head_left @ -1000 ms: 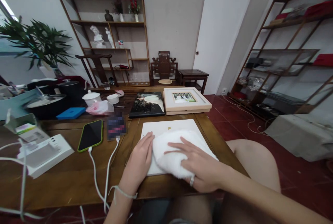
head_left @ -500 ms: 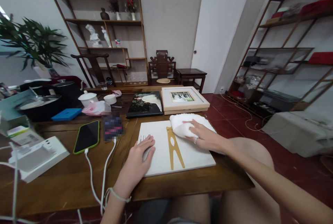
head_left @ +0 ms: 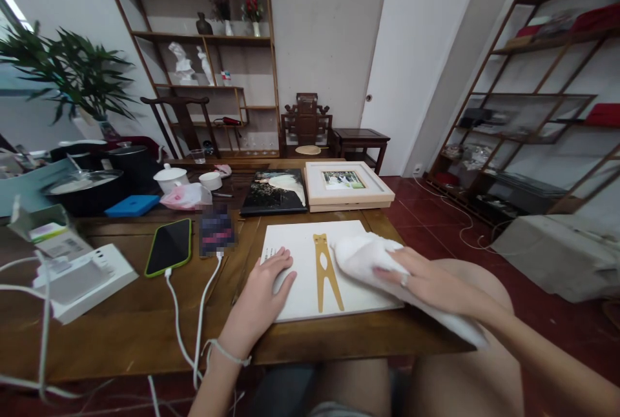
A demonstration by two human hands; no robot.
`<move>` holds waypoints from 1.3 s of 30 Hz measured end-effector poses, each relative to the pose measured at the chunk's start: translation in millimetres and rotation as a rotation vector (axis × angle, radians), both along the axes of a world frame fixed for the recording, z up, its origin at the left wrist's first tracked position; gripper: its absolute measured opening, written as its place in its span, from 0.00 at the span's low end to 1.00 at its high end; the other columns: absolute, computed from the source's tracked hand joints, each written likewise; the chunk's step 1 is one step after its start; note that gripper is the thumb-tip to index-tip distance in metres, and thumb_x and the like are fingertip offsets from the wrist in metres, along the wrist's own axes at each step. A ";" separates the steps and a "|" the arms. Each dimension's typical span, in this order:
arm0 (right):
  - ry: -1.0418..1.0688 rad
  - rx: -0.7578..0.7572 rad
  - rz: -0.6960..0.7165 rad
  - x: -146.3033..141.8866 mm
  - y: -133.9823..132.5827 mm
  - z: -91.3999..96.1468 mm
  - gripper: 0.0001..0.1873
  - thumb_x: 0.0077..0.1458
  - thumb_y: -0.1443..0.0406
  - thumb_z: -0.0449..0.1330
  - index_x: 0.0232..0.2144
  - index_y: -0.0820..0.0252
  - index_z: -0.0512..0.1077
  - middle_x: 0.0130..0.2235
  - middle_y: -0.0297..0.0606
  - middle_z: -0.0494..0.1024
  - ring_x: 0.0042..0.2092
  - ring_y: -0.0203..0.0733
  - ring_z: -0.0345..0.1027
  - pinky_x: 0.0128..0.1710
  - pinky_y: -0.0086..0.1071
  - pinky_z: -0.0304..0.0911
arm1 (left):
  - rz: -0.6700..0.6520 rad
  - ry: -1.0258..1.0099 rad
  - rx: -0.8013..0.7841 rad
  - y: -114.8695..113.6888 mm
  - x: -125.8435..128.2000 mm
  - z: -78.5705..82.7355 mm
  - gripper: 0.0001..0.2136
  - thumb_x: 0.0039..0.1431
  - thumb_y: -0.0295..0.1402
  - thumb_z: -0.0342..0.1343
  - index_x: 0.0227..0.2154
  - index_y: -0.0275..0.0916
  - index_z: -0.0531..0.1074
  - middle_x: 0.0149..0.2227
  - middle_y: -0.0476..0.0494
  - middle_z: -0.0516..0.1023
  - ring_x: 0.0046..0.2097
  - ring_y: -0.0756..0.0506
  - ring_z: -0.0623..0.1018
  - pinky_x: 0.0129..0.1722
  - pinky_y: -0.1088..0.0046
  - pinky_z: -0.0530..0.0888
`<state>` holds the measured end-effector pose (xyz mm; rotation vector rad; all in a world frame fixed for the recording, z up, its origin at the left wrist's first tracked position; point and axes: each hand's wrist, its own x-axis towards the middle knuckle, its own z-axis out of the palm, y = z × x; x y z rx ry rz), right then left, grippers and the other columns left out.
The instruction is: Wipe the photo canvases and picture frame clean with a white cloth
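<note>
White cloth (head_left: 361, 255) has shifted rightward, pinched by right fingers (head_left: 411, 263); left fingers (head_left: 278, 263) lie outstretched.

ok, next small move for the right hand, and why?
Probably draw the white cloth left across the white panel. The right hand holds it over the panel's right side, with part hanging past the edge; the middle, around the tan A-shaped piece, is uncovered, and the left hand rests on the left edge.

Right hand (head_left: 429, 280): shifted right | white cloth (head_left: 358, 255): moved to right side of board (head_left: 300, 243) | A-shaped gold piece (head_left: 320, 281): uncovered
</note>
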<state>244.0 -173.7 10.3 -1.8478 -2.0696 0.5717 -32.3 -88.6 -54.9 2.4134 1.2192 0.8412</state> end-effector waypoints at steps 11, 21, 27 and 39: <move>0.055 0.083 0.206 -69.2 129.3 20.6 0.15 0.57 0.57 0.45 0.33 0.61 0.67 0.44 0.45 0.74 0.41 0.49 0.67 0.39 0.37 0.60 | 0.003 0.005 0.010 -0.3 -1.0 1.2 0.13 0.58 0.34 0.49 0.43 0.36 0.72 0.51 0.37 0.74 0.56 0.40 0.69 0.56 0.53 0.63; -0.090 0.124 0.431 -114.3 137.6 18.1 0.14 0.58 0.60 0.45 0.33 0.60 0.68 0.42 0.45 0.75 0.41 0.50 0.65 0.41 0.38 0.58 | -0.008 0.024 0.009 0.1 -0.8 3.7 0.13 0.59 0.34 0.48 0.43 0.35 0.72 0.51 0.36 0.73 0.56 0.40 0.69 0.56 0.53 0.62; -0.088 0.153 0.183 -47.0 102.9 4.8 0.17 0.60 0.59 0.43 0.35 0.60 0.68 0.43 0.45 0.73 0.44 0.49 0.64 0.44 0.40 0.57 | 0.006 0.014 -0.050 -1.3 -1.2 2.7 0.14 0.59 0.34 0.48 0.44 0.36 0.72 0.52 0.36 0.72 0.57 0.40 0.67 0.58 0.51 0.59; -0.272 0.380 0.588 -98.7 68.3 -20.0 0.15 0.48 0.67 0.53 0.39 0.63 0.72 0.56 0.48 0.65 0.63 0.59 0.40 0.58 0.60 0.35 | 0.090 -0.196 0.048 1.0 -0.6 6.0 0.19 0.64 0.34 0.35 0.56 0.34 0.57 0.57 0.34 0.64 0.59 0.43 0.63 0.58 0.59 0.60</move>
